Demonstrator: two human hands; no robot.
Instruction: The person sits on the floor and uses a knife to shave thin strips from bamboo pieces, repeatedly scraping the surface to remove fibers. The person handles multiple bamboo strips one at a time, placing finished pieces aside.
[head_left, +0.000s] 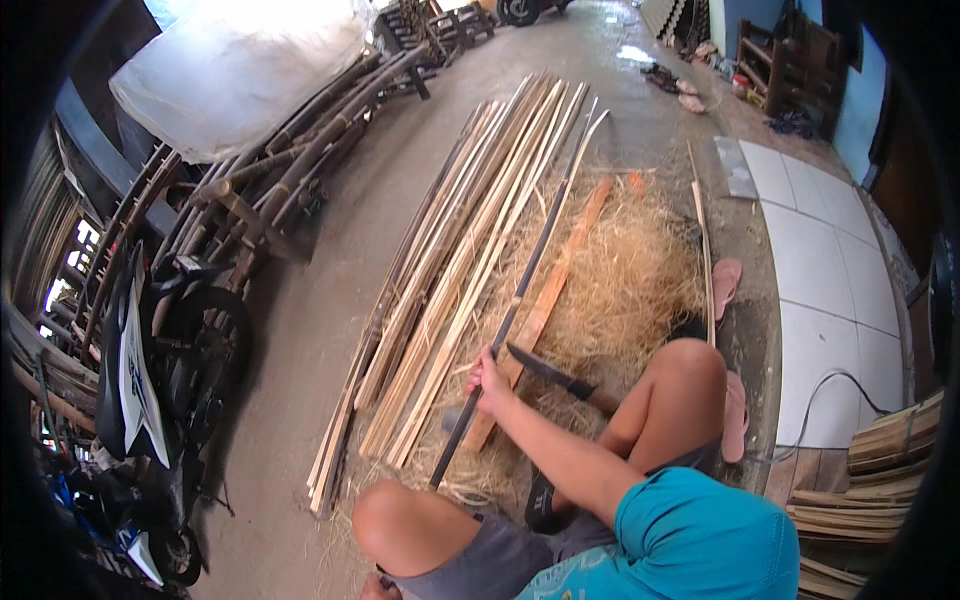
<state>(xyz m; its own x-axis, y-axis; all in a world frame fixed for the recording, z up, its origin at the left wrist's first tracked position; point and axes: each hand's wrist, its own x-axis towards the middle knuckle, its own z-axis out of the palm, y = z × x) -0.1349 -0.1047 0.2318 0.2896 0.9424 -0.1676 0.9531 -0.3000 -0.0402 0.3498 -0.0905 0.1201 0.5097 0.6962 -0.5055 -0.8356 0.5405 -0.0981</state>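
Observation:
My right hand is closed around a long dark bamboo strip, which slants from between my knees up and away. Its far end splits into a pale sliver. Beneath my right forearm, a knife with a dark blade lies across the gap between a reddish-brown wooden plank and my bent right leg. Only a small part of my left hand shows at the lower edge, beside my left knee; its fingers are mostly cut off.
Long split bamboo strips lie in rows left of the plank. Curly shavings heap at right. Pink sandals sit by white tiles. A motorcycle and bamboo poles stand left; bundled slats lie lower right.

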